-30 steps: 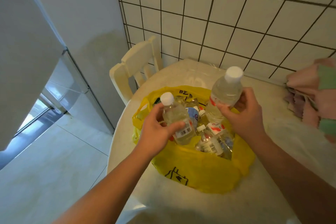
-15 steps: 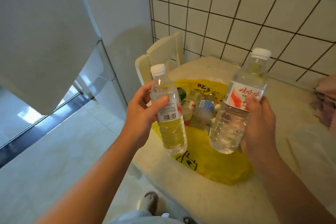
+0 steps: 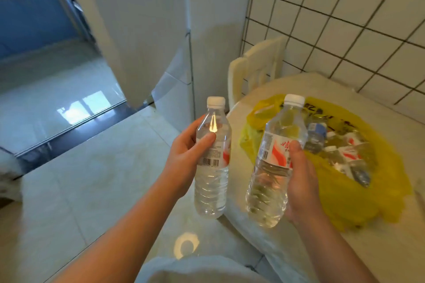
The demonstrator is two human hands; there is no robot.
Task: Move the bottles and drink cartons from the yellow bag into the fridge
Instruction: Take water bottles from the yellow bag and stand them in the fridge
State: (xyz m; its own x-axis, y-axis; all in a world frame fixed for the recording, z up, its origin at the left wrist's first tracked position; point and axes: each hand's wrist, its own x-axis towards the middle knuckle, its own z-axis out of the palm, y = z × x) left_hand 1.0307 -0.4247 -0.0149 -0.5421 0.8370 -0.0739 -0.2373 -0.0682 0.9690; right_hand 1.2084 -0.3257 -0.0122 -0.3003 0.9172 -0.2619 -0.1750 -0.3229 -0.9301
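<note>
Though yellow bag (image 3: 345, 202) gapes, bottles (image 3: 345, 156) inside blurred.

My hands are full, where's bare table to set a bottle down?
Bare table lies in front of the yellow bag, at the near edge, and behind it along the tiled wall. The bag itself is crowded with bottles.

Bare forearms rise from the lower frame edge. The left hand (image 3: 184, 158) grips a first bottle (image 3: 210, 181) at centre; the right hand (image 3: 301, 181) grips a second bottle (image 3: 266, 190), thumb across its label.
</note>
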